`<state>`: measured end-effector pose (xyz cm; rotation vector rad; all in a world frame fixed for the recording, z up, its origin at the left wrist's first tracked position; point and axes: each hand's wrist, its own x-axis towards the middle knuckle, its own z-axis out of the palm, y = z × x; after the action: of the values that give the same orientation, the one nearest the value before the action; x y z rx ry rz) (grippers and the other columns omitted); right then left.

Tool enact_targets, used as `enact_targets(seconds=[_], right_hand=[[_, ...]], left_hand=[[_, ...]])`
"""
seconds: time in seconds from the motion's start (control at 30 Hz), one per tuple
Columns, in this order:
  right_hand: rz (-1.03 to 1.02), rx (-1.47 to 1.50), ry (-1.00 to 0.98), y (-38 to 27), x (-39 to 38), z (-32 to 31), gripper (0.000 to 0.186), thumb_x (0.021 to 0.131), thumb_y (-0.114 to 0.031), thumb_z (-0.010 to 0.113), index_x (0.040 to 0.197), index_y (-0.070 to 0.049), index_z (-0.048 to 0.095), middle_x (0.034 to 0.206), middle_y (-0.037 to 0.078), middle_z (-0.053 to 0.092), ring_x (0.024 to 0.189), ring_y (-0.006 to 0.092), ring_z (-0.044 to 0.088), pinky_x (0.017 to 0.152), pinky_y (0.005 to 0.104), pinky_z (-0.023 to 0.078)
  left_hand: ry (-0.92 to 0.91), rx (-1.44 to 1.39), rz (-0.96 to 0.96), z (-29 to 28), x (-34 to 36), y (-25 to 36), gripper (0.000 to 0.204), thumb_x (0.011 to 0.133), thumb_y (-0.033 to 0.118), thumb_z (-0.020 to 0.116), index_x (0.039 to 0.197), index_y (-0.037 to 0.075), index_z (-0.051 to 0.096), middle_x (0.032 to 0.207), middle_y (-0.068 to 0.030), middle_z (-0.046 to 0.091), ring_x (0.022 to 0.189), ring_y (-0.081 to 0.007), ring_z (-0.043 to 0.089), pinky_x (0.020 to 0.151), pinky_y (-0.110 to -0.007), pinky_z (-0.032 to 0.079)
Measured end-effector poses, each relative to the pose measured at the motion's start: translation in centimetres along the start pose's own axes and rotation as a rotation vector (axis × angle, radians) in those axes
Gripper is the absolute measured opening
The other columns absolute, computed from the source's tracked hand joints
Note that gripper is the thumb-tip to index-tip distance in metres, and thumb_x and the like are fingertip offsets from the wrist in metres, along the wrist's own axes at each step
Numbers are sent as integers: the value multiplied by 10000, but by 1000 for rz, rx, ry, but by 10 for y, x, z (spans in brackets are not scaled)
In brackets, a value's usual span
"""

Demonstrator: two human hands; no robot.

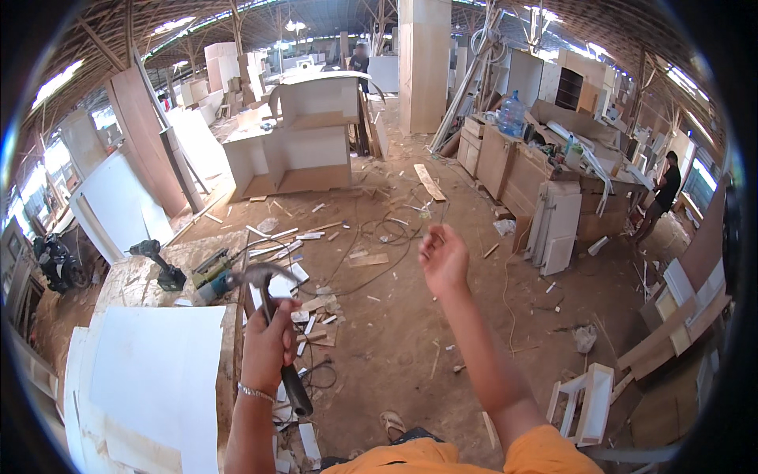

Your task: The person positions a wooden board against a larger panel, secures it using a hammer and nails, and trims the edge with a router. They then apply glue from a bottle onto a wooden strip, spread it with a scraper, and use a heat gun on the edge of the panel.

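My left hand (270,336) is closed round the handle of a claw hammer (296,391). The hammer's dark head is up, beside the workbench's right edge, and the handle's end points down. My right hand (446,262) is raised over the dirt floor, its fingers loosely bent and a little apart, with nothing visible in them. On the workbench (126,276) to the left stand a cordless drill (160,265) and a green-and-grey power tool (213,276), close to the hammer's head. A large white sheet (158,363) lies flat on the bench's near part.
Offcuts (312,316) and a dark cable (387,237) litter the floor. An unfinished cabinet (292,150) stands ahead. At right are a cluttered wooden counter (505,170), leaning white panels (553,229) and a small frame (588,403). One person (667,189) stands far right, another (359,67) at the back.
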<state>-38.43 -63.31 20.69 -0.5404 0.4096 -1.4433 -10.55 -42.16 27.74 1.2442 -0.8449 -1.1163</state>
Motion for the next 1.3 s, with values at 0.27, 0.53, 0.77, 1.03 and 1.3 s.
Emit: enact_targets(seconds=[0.27,0.53,0.77,1.03,1.3], right_hand=[[229,-30,-51,56,14,-4,182,981,-309,619,960,-129,633,774,15,626,717,161,627,614,325,481],[605,103,-185,95,-76,-32,65,1014,-171,588,1061,-126,593,888,16,648,757,151,641,610,311,501],[529,7,-167,63,-57,-77,81,1022,-208,583,998,-132,572,889,27,640,790,177,634,683,343,511],[468,-218,-257,101,-69,-134,97,992,-205,622,998,-110,640,839,15,627,752,166,622,722,363,534],[1282,-195,-1487,173,-318,45,101,878,-114,667,919,-22,661,861,41,653,806,145,620,707,316,503]], left_hand=[[-87,146,-68,63,25,-8,356,1044,358,600,948,24,675,507,42,439,372,-67,385,381,-248,300],[-189,221,-229,73,39,-69,333,1040,346,610,942,33,670,541,51,438,398,-60,383,390,-256,293],[-167,301,-185,77,37,-81,347,1034,355,626,893,41,675,560,52,470,435,-55,417,429,-252,309],[-191,44,-121,18,-6,-118,316,1033,198,629,1226,-52,649,1161,-120,705,1078,-200,689,942,-346,577],[301,68,-526,-21,-258,-119,389,1018,236,605,1271,-59,584,1240,-208,676,1139,-268,665,938,-375,541]])
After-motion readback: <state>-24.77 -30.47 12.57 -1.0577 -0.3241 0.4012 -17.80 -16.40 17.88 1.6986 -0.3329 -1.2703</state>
